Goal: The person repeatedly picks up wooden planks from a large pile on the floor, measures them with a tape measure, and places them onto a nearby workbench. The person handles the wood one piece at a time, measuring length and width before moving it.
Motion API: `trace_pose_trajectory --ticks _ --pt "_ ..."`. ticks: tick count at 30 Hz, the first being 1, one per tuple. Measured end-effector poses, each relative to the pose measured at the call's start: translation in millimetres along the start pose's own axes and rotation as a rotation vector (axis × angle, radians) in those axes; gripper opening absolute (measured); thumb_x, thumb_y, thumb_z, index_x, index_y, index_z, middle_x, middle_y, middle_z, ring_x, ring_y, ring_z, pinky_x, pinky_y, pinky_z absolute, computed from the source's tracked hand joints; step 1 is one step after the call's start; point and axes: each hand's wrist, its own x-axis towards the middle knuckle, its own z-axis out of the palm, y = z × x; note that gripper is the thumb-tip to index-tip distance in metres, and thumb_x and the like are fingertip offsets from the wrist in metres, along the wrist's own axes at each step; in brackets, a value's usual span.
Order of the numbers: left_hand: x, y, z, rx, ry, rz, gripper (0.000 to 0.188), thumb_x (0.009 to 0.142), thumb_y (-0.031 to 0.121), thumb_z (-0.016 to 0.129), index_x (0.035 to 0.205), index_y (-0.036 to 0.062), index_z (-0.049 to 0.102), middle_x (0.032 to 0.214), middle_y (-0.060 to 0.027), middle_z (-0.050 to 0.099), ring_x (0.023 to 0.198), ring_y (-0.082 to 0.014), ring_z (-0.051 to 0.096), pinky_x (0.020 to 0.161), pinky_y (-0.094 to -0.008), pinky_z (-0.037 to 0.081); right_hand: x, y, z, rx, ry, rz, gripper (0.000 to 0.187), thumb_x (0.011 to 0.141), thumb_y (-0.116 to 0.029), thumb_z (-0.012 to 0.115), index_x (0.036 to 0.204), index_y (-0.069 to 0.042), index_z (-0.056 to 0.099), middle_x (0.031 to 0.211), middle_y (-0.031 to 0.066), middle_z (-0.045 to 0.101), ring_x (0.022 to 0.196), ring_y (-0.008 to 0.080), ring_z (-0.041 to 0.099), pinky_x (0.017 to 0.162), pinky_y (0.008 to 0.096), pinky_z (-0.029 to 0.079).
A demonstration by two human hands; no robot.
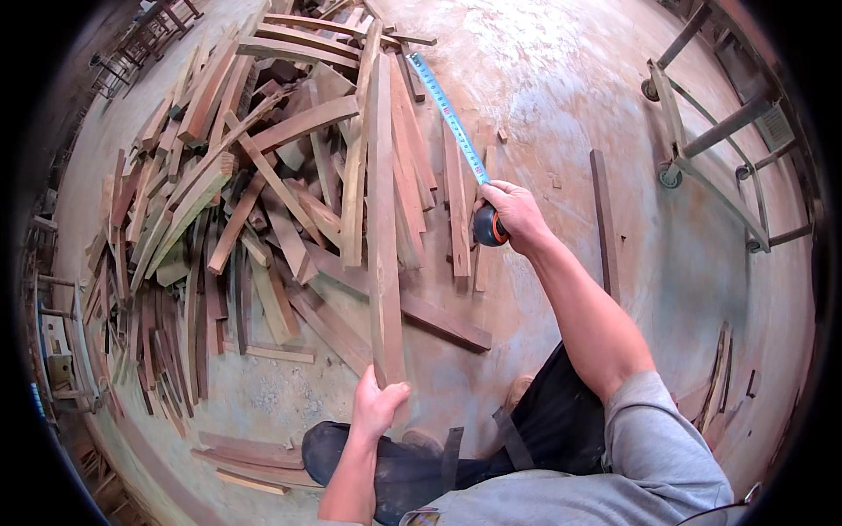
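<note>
My left hand (377,403) is closed around the near end of a long wooden plank (381,219), whose far end reaches up over the wood pile. In my right hand (513,210) is a black tape measure (489,226) with an orange ring. Its pale blue blade (452,118) sticks out away from me, slanting up and left, its tip near the far end of the plank but apart from it. Left of the plank lies a large jumbled pile of wooden offcuts (263,175) in brown, reddish and pale tones.
A wheeled metal cart frame (710,140) stands at the far right. One dark board (604,223) lies on the floor right of my right hand. Loose strips (457,206) lie beyond the plank, and several boards (250,456) lie near my left knee. Metal racks line the left edge.
</note>
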Motion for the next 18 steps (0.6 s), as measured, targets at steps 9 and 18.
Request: trace_pose_trajectory --ticks 9,18 --pt "-15 -15 -17 -0.171 0.003 0.051 0.069 0.082 0.017 0.069 0.138 -0.0064 0.037 0.105 -0.0066 0.061 0.087 -0.0103 0.06 0.077 -0.027 0.05 9 9 5 -0.094 -0.056 -0.069 0.019 0.094 -0.025 0.06 0.09 -0.008 0.064 0.078 0.0002 0.057 0.068 0.0104 0.052 0.061 0.028 0.043" --pt "-47 24 -53 -0.361 0.496 0.51 0.051 0.076 0.014 0.066 0.12 -0.0028 0.045 0.092 -0.0076 0.058 0.071 -0.0133 0.06 0.064 -0.0293 0.051 11 23 -4 -0.03 -0.053 0.072 0.028 0.097 -0.024 0.06 0.115 -0.002 0.061 0.086 0.0023 0.059 0.07 0.0097 0.059 0.058 0.0232 0.048"
